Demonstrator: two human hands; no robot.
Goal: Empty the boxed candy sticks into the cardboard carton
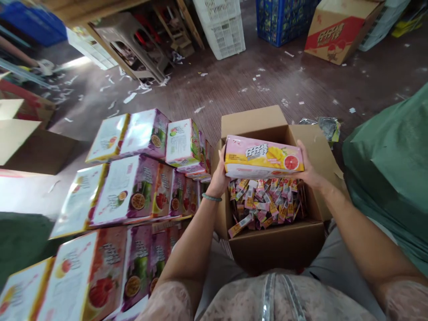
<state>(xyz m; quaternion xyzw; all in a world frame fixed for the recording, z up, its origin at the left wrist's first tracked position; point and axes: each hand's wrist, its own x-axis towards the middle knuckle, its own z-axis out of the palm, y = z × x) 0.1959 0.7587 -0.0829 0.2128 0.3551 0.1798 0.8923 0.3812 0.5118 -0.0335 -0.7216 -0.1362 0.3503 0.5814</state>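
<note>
I hold a pink and yellow candy box (263, 157) with fruit pictures by its two ends, level above an open cardboard carton (277, 243). My left hand (219, 175) grips the box's left end and wears a green bracelet. My right hand (309, 169) grips the right end. Inside the carton lie several small colourful candy sachets (267, 200), loose in a heap. The carton rests between my knees.
Stacks of printed fruit candy boxes (133, 187) fill the left side in rows. A green sack (391, 169) stands at the right. White crates (222, 26), a blue crate (284, 20), a red-printed carton (337, 31) and a plastic stool (133, 44) stand farther off on a littered floor.
</note>
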